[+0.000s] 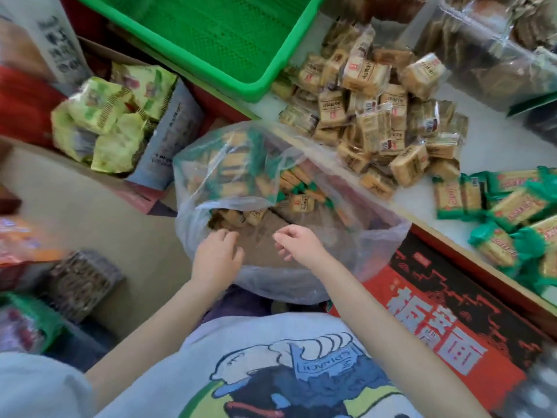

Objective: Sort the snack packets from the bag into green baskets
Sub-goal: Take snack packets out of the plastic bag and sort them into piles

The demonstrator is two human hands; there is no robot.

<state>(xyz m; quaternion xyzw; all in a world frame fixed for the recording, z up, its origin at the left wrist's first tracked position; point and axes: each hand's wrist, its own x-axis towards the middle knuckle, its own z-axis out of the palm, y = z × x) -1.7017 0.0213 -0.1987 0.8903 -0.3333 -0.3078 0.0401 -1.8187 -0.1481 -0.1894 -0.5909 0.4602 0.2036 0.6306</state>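
The clear plastic bag point(289, 212) stands open in front of the person, its mouth wide, with snack packets point(298, 188) inside at the far side. The green basket point(211, 34) lies beyond it, at the worktop point(494, 164) edge. Both hands are over the bag mouth, near each other but apart. The left hand point(217, 254) and the right hand point(298, 242) have loosely curled fingers and hold nothing.

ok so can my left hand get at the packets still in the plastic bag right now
Probably yes. The left hand sits at the open mouth of the plastic bag, holding nothing, and the packets lie just beyond its fingertips with nothing covering them.
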